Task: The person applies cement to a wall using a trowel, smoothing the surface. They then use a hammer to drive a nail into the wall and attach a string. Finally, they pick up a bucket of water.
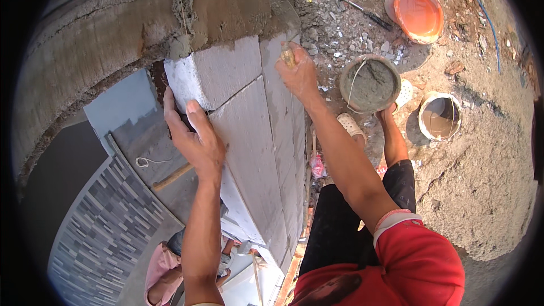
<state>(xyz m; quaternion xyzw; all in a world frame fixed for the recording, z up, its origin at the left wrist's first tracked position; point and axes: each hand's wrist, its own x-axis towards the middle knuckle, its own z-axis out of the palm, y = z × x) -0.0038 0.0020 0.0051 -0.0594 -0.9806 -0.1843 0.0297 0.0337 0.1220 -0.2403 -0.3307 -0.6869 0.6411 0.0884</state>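
Note:
A pale grey lightweight block [229, 71] sits at the far end of a wall of similar blocks [249, 136], below wet mortar [226, 11]. My left hand [198, 139] grips its near left corner, thumb on the corner and fingers against the white side face. A narrow joint separates this block from the nearer one. Over the wall's right side, my right hand [300, 76] is closed around a short wooden handle [288, 55]; the tool's working end cannot be made out.
A curved concrete beam [102, 45] borders the upper left. Right of the wall stand a mortar bucket [344, 88], an orange bucket [419, 11] and a white-rimmed bucket [422, 116] on rubble-strewn ground. Another person's pink garment [160, 266] shows below left, near a wooden handle [173, 176].

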